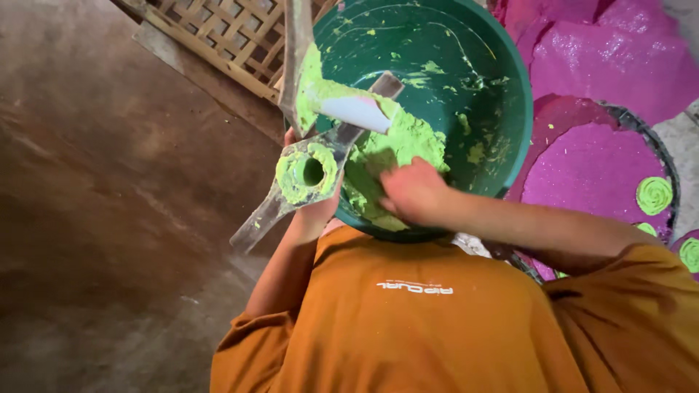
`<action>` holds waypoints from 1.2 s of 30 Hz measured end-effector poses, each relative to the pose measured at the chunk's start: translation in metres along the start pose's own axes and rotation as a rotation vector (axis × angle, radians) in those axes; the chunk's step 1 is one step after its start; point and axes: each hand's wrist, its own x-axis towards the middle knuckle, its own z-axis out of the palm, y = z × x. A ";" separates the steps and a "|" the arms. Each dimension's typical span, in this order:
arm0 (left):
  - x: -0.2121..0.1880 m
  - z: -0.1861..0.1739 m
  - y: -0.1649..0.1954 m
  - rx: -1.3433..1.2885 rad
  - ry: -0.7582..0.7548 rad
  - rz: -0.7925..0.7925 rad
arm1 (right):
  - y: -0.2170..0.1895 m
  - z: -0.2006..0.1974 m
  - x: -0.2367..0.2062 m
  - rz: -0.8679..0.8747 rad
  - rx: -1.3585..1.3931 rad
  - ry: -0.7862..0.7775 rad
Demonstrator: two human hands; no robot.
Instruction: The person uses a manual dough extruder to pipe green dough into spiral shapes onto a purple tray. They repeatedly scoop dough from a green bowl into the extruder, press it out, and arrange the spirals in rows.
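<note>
From my feed, the head camera looks down over an orange shirt (pixel 437 327) at a dark green bowl (pixel 502 87) held close against the body. The left hand (pixel 313 211) comes up from below and its grip is closed around a worn wooden press (pixel 309 171), a long handle with a round barrel whose open mouth faces the camera. The barrel rim is smeared with bright green dough (pixel 400 142), while its centre hole looks dark and unfilled. The right hand (pixel 411 191) is down inside the bowl, fingers curled into the dough mass; I cannot tell whether it has pinched off a lump or is only pressing on it. A second wooden arm (pixel 295 58) and a pale flat piece (pixel 357 110) also carry dough, near the bowl's left rim.

As for progress, I judge the work to be well under way but not done. To the right a round tray lined with pink cloth (pixel 590 167) already bears green spirals (pixel 654 195) at its edge (only a few show in view), and most of that cloth is bare. A good heap of dough remains in the bowl, so loading the barrel appears to be the step in hand.
</note>
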 end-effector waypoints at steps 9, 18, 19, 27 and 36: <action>-0.001 0.005 0.000 -0.444 0.078 -0.183 | 0.083 -0.104 -0.096 0.234 -0.168 0.108; -0.003 0.005 -0.004 -0.161 0.070 0.003 | 0.059 -0.067 -0.066 -0.023 -0.360 0.519; -0.003 0.004 -0.004 -0.071 0.070 0.035 | 0.042 -0.058 -0.061 -0.146 -0.067 0.503; -0.006 -0.001 0.000 0.172 0.086 0.093 | -0.032 0.004 0.022 -0.501 0.479 0.726; 0.000 0.007 0.005 -0.028 0.179 0.015 | -0.027 -0.029 0.021 -0.212 0.452 0.689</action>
